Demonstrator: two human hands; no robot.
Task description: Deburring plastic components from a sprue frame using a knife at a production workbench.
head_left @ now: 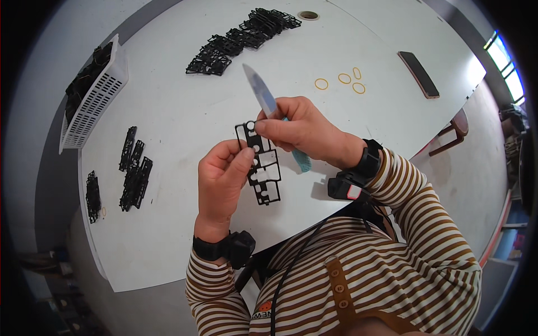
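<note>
In the head view, we see the left hand (219, 173) pinching the black frame (259, 140) along its left side; the right hand (302, 126) presses a thumb to its upper end, fingers wrapping the knife (260, 91). The striped shirt (314, 252) bears small lettering (263, 315). The white table (185, 123) stands on grey floor (448, 165).

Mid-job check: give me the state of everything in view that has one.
Black plastic frame: held, slightly slanted
Knife: blade bare, pointing away
Left hand: pinching the frame
Right hand: gripping the knife
Smartphone: lying flat, screen dark
Far black frames: heaped, overlapping
Left black frames: lying in stacks
Yellow rubber bands: lying loose
White perforated basket: loaded with black parts
Tape roll: lying flat
</note>
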